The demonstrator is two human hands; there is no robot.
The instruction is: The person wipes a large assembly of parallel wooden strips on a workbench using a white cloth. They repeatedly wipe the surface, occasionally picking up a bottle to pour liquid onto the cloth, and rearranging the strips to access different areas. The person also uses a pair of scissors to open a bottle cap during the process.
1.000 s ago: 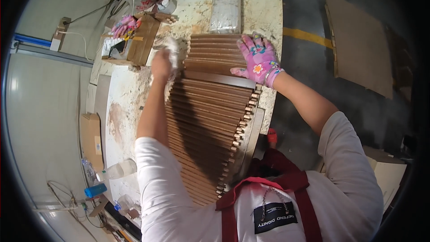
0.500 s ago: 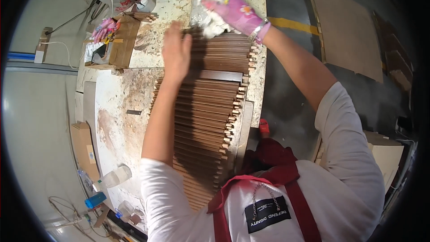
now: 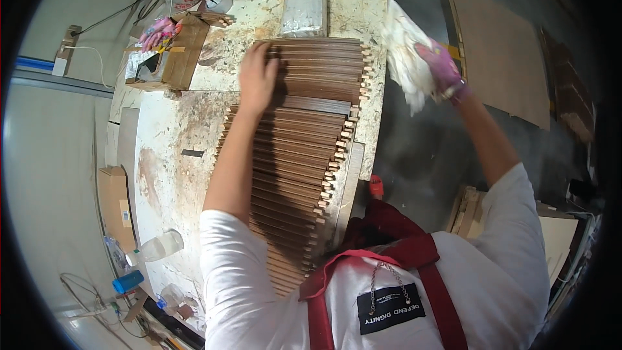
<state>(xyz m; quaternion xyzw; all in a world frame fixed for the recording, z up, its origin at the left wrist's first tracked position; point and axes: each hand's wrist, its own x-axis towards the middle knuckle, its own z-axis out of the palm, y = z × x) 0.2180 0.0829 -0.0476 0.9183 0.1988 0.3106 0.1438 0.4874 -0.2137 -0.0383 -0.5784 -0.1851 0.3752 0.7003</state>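
Wooden strips [image 3: 317,68]: dark brown, grooved, packed side by side on the pale, stained desk [image 3: 175,123], mid-scene, in a far batch and a longer near batch. Long axes running left to right; pale end pegs [image 3: 340,154] pointing right, staggered down the near batch. Left hand [image 3: 257,78]: bare, fingers extended at left ends of far batch, nothing grasped; contact unclear. Right hand [image 3: 442,70]: pink-gloved, gripping white cloth [image 3: 405,52] right of desk.

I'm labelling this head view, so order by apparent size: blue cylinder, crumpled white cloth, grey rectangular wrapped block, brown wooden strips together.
1. Brown wooden strips together
2. Crumpled white cloth
3. Grey rectangular wrapped block
4. Blue cylinder
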